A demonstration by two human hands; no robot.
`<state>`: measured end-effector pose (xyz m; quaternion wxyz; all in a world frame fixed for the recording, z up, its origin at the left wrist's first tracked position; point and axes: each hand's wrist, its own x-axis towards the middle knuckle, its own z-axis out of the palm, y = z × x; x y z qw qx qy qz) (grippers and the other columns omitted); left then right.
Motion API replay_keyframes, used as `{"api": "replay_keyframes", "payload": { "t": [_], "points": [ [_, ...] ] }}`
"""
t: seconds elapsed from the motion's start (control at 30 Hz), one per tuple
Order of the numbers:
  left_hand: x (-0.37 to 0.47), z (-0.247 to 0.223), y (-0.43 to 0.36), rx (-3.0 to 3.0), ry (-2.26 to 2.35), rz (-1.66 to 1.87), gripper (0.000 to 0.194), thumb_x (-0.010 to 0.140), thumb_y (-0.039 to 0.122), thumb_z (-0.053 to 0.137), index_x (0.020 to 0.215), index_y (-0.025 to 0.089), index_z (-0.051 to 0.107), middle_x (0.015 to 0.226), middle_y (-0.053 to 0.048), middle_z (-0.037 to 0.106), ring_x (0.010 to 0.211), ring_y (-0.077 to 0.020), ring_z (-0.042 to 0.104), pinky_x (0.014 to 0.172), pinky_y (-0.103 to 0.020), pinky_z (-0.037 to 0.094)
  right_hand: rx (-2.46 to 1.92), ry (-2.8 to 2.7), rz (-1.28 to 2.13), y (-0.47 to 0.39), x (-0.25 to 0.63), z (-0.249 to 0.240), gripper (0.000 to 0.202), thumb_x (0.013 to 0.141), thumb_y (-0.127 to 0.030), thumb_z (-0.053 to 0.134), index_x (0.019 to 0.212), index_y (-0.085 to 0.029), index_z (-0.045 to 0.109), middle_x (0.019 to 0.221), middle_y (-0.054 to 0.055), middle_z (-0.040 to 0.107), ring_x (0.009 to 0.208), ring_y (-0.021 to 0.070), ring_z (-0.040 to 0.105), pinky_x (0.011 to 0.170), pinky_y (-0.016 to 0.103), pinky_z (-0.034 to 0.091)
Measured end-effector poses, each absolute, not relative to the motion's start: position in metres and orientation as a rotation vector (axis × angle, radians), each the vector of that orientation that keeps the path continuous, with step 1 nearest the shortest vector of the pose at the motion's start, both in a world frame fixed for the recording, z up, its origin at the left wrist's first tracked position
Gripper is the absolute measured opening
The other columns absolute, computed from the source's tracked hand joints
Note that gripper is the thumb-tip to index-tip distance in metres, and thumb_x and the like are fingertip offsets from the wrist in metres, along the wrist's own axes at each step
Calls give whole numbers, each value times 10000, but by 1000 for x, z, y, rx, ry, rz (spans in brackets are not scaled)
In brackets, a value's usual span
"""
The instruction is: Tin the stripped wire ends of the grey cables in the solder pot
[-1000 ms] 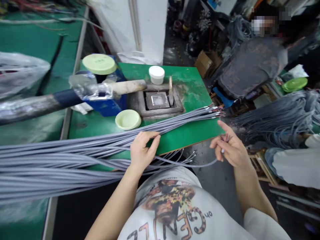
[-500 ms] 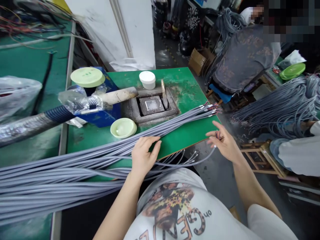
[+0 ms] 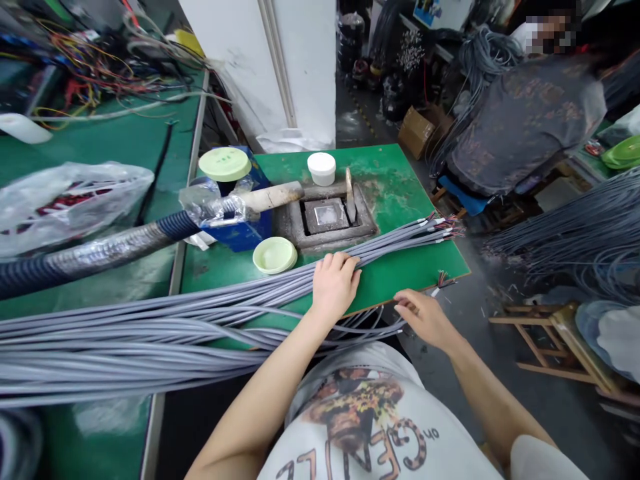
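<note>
My left hand (image 3: pixel 336 283) lies over the upper bundle of grey cables (image 3: pixel 210 293) on the green bench, its fingers curled onto them. To the right, my right hand (image 3: pixel 423 319) hovers by the bench's front edge with loosely bent fingers apart. Just beyond it, one cable's fanned wire end (image 3: pixel 443 283) sits at that edge; my hand hides part of the cable behind it. The upper bundle's stripped ends, with coloured wires (image 3: pixel 453 227), point to the right. More cables (image 3: pixel 150 367) run in lower bundles, passing beneath my left forearm.
Behind the cables sits a grimy square pot (image 3: pixel 325 217) with a flat blade (image 3: pixel 351 197) in it. Around it are a white tub (image 3: pixel 321 169), a pale green dish (image 3: pixel 275 255) and a hose nozzle (image 3: pixel 275 195). Another person (image 3: pixel 525 123) sits at the right; a wooden stool (image 3: pixel 550 347) is nearby.
My right hand has moved left, off the wire end it was holding, which now rests at the bench edge. My left hand has shifted up onto the upper bundle. The view has turned left.
</note>
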<state>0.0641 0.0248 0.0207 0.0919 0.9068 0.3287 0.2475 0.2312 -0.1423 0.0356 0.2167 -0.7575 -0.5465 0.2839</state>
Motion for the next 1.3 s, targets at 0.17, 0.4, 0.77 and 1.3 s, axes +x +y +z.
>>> {"api": "replay_keyframes", "payload": {
  "t": [0.17,0.4,0.77,1.3],
  "points": [
    [75,26,33,2772,1021,605,124,882,277,547,954,204,616,929,-91,601,917,-272,516,734,-387,356,-2346,-1807,929,-157,226,14,232,882,-303,508,752,-181,656,760,70,703,741,205,652,660,291,423],
    [70,39,26,2588,806,846,79,926,196,453,922,174,529,867,-71,616,821,-221,546,721,-347,392,-1695,-1146,1293,-146,216,19,328,898,-404,494,1116,-195,619,939,76,709,715,175,659,628,299,508],
    [23,41,-28,1795,618,771,168,859,276,597,989,171,614,885,-64,621,835,-181,560,779,-321,443,-1578,-1267,706,-93,223,96,278,948,-374,453,992,-172,639,568,-17,584,523,113,536,548,234,418],
    [10,25,-12,733,656,906,214,677,351,789,753,159,730,742,-24,686,625,-92,546,655,-236,427,-1549,-1780,1241,-88,175,78,268,928,-366,468,931,-166,647,595,-20,594,537,111,534,550,218,388]
  ]
}}
